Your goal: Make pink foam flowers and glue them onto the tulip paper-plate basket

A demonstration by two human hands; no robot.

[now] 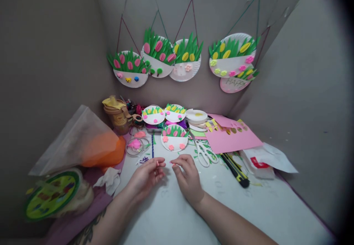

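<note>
My left hand [153, 171] is held above the white tabletop with its fingers curled. At its thumb and fingertips shows a small pink bit [158, 163], too small to make out well. Facing it across a narrow gap, my right hand [188, 175] pinches another tiny pinkish piece [172, 164] between thumb and forefinger. Just beyond both hands lies a paper-plate basket [174, 142] with green paper grass, pink tulips and coral flowers. Lumps of bright pink clay [135, 144] and coral clay [140, 134] are to the left of it.
White scissors [204, 153] and a black-and-yellow utility knife [235, 171] lie right, near pink paper [232, 136]. Two more plate baskets [153, 115] stand behind. A plastic bag with orange contents [102, 149] and a tub [55, 193] are left. Finished baskets [131, 70] hang on the wall.
</note>
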